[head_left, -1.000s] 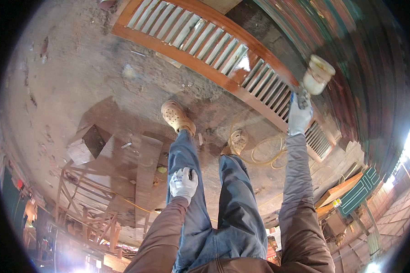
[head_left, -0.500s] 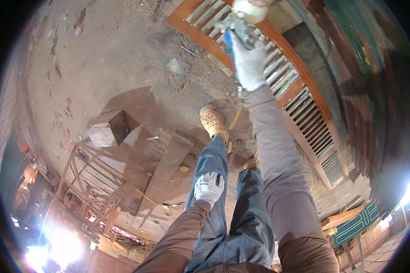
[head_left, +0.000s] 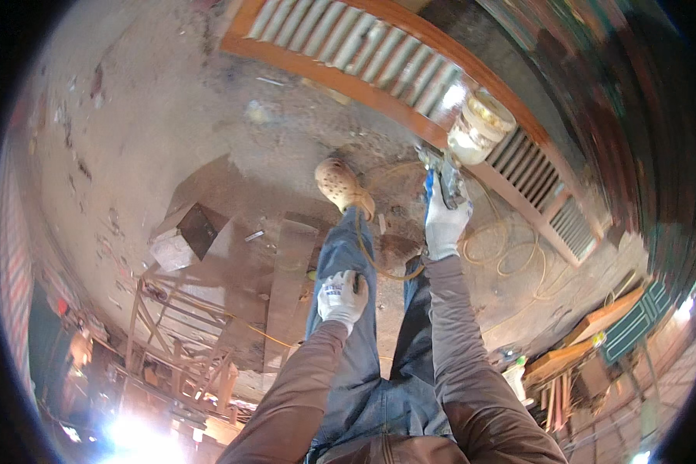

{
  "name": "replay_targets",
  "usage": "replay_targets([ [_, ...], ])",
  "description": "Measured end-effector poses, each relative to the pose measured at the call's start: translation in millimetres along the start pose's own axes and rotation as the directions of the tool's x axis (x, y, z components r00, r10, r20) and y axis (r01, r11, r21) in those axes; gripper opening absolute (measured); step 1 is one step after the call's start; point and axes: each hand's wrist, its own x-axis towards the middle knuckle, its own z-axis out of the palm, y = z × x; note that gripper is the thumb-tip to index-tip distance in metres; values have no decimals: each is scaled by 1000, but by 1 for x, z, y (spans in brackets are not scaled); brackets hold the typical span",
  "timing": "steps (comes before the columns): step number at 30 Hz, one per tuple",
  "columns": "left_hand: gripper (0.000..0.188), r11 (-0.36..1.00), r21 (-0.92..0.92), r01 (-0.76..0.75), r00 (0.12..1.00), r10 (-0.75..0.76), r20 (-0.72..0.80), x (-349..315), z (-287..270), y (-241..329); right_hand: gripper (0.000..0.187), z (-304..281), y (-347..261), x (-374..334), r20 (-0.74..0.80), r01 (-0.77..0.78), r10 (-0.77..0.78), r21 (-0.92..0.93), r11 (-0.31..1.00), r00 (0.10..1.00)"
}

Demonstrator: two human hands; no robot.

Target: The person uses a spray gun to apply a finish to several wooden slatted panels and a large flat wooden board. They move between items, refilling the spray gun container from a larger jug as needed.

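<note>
My right hand, in a white glove, is wrapped round the handle of a metal spray gun. A whitish, paint-stained cup sits on the gun, in front of a louvered wooden shutter. The shutter's frame is orange-brown, and its slats look pale and wet at the far end, darker at the near end. My left hand, also gloved, rests closed on my left leg. A small dark thing shows at its thumb side, too small to name.
A thin yellow hose loops across my legs and lies coiled on the floor at the right. A wooden block stands on the left, near a wooden frame. Boards and a green panel lie at the lower right.
My right hand has drawn the spray gun back toward me, from the shutter's far part to its near half. The view has shifted; my left hand stays on my leg.
</note>
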Motion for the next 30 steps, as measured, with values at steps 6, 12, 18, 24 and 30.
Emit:
replay_targets([
  [6, 28, 976, 204, -77, 993, 94, -74, -20, 32, 33, 25, -179, 37, -9, -229, -43, -4, -200, 979, 973],
  [12, 25, 899, 394, -189, 966, 243, -90, -47, 105, 65, 32, -374, 98, -8, -441, -189, 57, -261, 947, 896],
  [18, 28, 727, 596, -340, 891, 452, -43, -66, 199, 115, 37, -514, 81, 4, -226, -68, 7, -263, 962, 974],
  [24, 76, 843, -53, -535, 791, 522, 319, -103, 263, 310, 38, -528, 13, 46, 402, 231, -129, -218, 948, 907],
  [30, 94, 686, -692, -226, 736, 586, 340, -169, 403, 425, 42, -413, -28, 125, 760, 228, -78, -94, 969, 645],
])
